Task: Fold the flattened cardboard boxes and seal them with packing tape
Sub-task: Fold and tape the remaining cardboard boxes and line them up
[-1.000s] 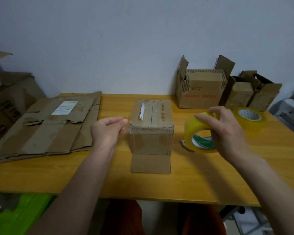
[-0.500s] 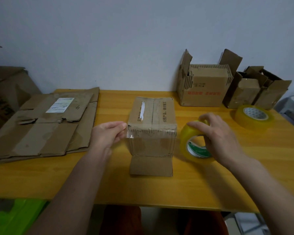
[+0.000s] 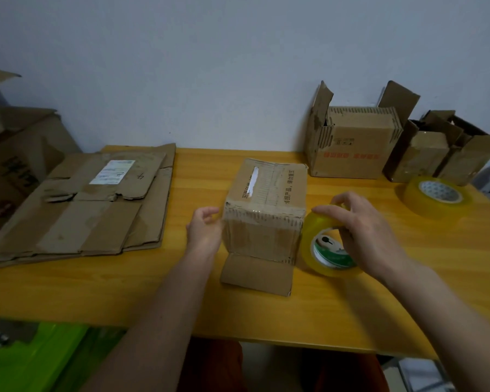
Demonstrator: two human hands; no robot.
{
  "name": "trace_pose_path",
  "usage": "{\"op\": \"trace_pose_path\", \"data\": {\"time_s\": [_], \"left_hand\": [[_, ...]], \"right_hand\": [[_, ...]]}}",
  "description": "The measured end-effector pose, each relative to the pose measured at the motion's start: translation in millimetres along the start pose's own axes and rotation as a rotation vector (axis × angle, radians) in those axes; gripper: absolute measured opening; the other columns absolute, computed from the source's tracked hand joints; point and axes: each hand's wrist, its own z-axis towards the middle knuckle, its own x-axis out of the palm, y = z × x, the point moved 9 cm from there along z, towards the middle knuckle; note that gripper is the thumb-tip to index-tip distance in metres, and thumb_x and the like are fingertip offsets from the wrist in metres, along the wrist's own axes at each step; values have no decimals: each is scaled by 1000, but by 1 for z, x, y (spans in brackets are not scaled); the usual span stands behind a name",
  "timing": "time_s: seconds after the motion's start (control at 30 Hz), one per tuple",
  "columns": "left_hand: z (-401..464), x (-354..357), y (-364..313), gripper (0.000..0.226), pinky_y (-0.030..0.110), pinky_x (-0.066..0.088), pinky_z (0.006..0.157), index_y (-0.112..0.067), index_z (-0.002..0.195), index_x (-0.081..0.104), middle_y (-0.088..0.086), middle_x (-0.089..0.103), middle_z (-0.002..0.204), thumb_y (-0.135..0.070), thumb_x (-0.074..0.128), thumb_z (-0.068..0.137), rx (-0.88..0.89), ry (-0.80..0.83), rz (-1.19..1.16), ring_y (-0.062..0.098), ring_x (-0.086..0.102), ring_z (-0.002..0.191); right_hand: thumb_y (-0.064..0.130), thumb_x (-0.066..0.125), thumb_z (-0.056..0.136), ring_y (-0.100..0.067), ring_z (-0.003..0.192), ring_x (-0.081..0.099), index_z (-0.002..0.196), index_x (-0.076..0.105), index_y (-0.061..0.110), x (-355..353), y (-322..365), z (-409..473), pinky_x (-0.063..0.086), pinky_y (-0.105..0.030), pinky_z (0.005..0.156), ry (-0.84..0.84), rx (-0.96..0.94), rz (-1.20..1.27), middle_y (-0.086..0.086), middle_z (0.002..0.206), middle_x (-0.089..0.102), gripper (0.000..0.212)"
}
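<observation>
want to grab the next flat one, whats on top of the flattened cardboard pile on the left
On the flattened cardboard pile only a white shipping label and strips of brown tape show on the top sheet; nothing loose rests there. How many sheets lie beneath cannot be counted.

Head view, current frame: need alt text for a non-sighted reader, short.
A person's left hand pinches a strip of clear tape at the left edge of a small cardboard box on a wooden table, while the right hand grips a yellow tape roll at its right side. Flattened cardboard lies left; open boxes and a second tape roll sit right.
</observation>
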Motion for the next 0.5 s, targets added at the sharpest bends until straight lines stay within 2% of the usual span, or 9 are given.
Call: {"op": "trace_pose_path", "data": {"time_s": [0.07, 0.13, 0.2, 0.23, 0.33, 0.37, 0.4, 0.43, 0.5], "left_hand": [[-6, -7, -17, 34, 26, 48, 76, -24, 113, 55, -6, 54, 119, -10, 70, 86, 249, -70, 60, 15, 54, 103], [-21, -15, -40, 36, 17, 51, 77, -16, 118, 58, -7, 59, 108, 6, 58, 89, 500, -116, 149, 9, 58, 96], [-28, -20, -54, 41, 7, 47, 77, -10, 120, 62, -7, 61, 107, 13, 47, 90, 627, -130, 273, 8, 60, 96], [-29, -21, -60, 40, 9, 46, 76, -11, 122, 62, -6, 63, 108, 10, 45, 93, 639, -103, 339, 10, 62, 96], [-15, -11, -65, 35, 25, 44, 68, -20, 133, 53, -3, 63, 105, -30, 42, 101, 461, 71, 597, 10, 55, 81], [-10, -8, -67, 48, 29, 45, 74, -21, 132, 52, -2, 59, 109, -51, 40, 97, 401, 92, 756, 12, 53, 90], [-8, -4, -72, 68, 36, 43, 89, -22, 131, 53, 3, 54, 123, -71, 36, 88, 380, 74, 935, 18, 49, 108], [-9, 1, -80, 88, 43, 35, 103, -19, 132, 53, 9, 44, 138, -85, 34, 76, 383, 39, 1075, 25, 38, 125], [-20, 19, -91, 112, 44, 23, 112, -12, 138, 46, 12, 33, 148, -94, 34, 64, 442, 9, 1216, 30, 26, 135]], "right_hand": [[-15, 67, 73, -31, 106, 54, 123, 64, 22, 0, 1, -1, 51, -38, 78, 1, 2, 15, -11, 118, 55, 62], [-13, 67, 74, -29, 107, 52, 125, 62, 23, 3, 5, 0, 48, -35, 80, 17, 3, 38, -10, 118, 53, 62], [-12, 66, 75, -29, 107, 51, 125, 62, 22, 5, 11, 1, 45, -34, 81, 16, 7, 56, -10, 118, 53, 61], [-11, 66, 76, -29, 107, 50, 126, 61, 22, 6, 14, 2, 44, -33, 81, 13, 14, 59, -10, 118, 53, 61], [-7, 63, 81, -24, 113, 44, 132, 56, 22, 9, 25, 5, 41, -32, 89, 29, 51, 102, -6, 122, 48, 59], [-6, 61, 82, -23, 116, 42, 133, 54, 23, 10, 30, 7, 40, -31, 92, 45, 59, 134, -5, 124, 47, 59], [-5, 59, 83, -21, 117, 40, 135, 52, 23, 12, 36, 8, 38, -30, 95, 66, 64, 168, -4, 125, 45, 60], [-4, 58, 84, -19, 118, 39, 136, 50, 25, 14, 43, 9, 36, -27, 96, 87, 65, 204, -2, 125, 43, 60], [0, 58, 85, -15, 117, 37, 138, 47, 26, 21, 56, 8, 30, -20, 95, 138, 72, 275, 1, 122, 41, 59]]}}
